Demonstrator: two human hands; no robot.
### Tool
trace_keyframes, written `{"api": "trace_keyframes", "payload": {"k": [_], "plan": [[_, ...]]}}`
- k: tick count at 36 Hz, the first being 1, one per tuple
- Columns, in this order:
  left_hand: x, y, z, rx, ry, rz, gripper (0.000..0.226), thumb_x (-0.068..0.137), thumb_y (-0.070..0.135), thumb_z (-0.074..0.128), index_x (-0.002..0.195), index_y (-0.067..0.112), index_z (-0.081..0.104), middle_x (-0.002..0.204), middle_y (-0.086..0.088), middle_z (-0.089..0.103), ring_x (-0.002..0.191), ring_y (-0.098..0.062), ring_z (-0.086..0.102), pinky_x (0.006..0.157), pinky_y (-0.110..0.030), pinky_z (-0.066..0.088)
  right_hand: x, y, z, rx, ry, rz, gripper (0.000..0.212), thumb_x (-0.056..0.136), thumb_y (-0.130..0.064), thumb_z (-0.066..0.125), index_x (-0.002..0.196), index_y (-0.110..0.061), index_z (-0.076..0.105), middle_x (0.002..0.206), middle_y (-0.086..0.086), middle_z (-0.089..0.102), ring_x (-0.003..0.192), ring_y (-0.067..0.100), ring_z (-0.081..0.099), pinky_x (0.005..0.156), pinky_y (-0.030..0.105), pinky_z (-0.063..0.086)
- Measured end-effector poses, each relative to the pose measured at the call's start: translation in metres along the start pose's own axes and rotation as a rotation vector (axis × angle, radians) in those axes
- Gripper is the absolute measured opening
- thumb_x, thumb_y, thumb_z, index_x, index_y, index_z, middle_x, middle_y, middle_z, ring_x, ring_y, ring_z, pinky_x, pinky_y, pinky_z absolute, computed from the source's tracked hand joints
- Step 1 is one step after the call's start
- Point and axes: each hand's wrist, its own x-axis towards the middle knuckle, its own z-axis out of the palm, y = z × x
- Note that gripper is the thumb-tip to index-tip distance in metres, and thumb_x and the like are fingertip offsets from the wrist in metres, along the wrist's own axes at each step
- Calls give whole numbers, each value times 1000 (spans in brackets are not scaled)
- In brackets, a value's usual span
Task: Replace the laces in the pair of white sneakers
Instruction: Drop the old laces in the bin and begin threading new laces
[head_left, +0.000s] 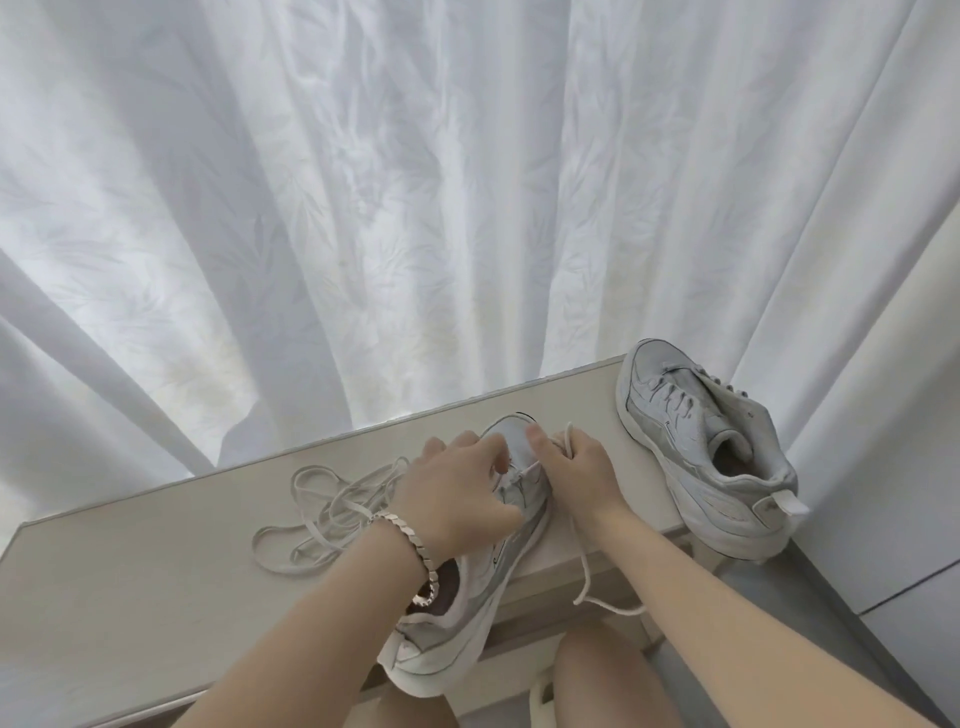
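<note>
One white sneaker (470, 613) lies on the beige table (130, 587) in front of me, toe pointing away and heel hanging over the front edge. My left hand (457, 493) pinches at the eyelets near its toe. My right hand (576, 470) grips a white lace (587, 582) on the shoe's right side; that lace trails down over the table edge. A loose white lace (322, 514) lies tangled on the table to the left. The second sneaker (701, 452), laced, lies on the table's right end.
A white patterned curtain (415, 208) hangs directly behind the table. My knees (608, 670) show below the front edge. A pale wall panel (893, 467) stands to the right. A metal bracelet (415, 551) circles my left wrist.
</note>
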Motion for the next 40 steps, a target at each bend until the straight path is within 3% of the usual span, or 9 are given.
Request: {"api": "trace_keyframes", "payload": {"k": [3, 6, 9, 13, 19, 27, 32, 37, 40], "plan": [[11, 4, 2, -11, -21, 4, 22, 79, 28, 55, 100, 31, 49, 93, 8, 45, 99, -17, 37, 82, -29, 30, -1, -2, -3, 18, -65, 2, 49, 86, -40, 63, 59, -16, 28, 60, 6, 37, 59, 18, 38, 57, 28, 33], [20, 1, 7, -127, -57, 0, 18, 77, 22, 58, 88, 34, 50, 83, 9, 43, 92, -17, 40, 84, -32, 38, -1, -1, -3, 47, -63, 25, 44, 85, -32, 66, 64, -18, 30, 66, 6, 37, 62, 17, 38, 59, 30, 33], [23, -5, 11, -253, -53, 4, 25, 74, 16, 61, 74, 37, 47, 77, 8, 42, 77, -12, 41, 72, -29, 42, -1, 1, -1, 66, -34, 38, 46, 85, -20, 67, 63, -19, 27, 61, -1, 29, 60, 14, 31, 59, 27, 30], [24, -8, 16, -339, -42, 22, 26, 72, 13, 62, 75, 35, 48, 73, 7, 41, 62, -9, 38, 62, -26, 39, -2, 1, 3, 95, -9, 63, 45, 82, -6, 63, 63, -20, 24, 55, -6, 24, 54, 10, 23, 57, 23, 27], [29, -11, 16, -410, -111, 19, 27, 72, 9, 61, 76, 33, 49, 70, 7, 39, 55, -6, 35, 52, -12, 33, -2, -3, 4, 90, -1, 100, 43, 84, -7, 59, 64, -20, 23, 56, -6, 23, 53, 10, 22, 51, 19, 25], [32, -11, 16, -417, -159, 15, 25, 68, 15, 62, 73, 31, 43, 71, 6, 37, 57, -11, 33, 55, -20, 34, 0, -3, 15, 28, 106, 166, 42, 85, -14, 57, 60, -18, 24, 55, -4, 25, 54, 16, 23, 61, 30, 28], [31, -9, 16, -405, -153, 20, 24, 64, 19, 62, 73, 29, 43, 70, 7, 38, 58, -9, 33, 58, -20, 33, 1, 1, 22, 15, 179, 236, 27, 84, -20, 56, 62, -10, 43, 56, -1, 37, 54, 17, 33, 64, 29, 33], [31, -7, 18, -400, -122, 11, 27, 68, 13, 63, 71, 31, 42, 68, 8, 36, 57, -9, 32, 57, -20, 31, 0, -2, 22, 118, 196, 322, 33, 82, -15, 56, 54, -7, 42, 47, -4, 39, 53, 16, 34, 48, 21, 30], [28, -6, 20, -385, -113, -5, 25, 66, 18, 62, 59, 25, 39, 70, 8, 37, 58, -10, 34, 60, -24, 34, 11, -8, 16, 345, 371, 510, 33, 84, -5, 49, 53, -10, 36, 61, 0, 42, 48, 14, 40, 42, 20, 29]]}}
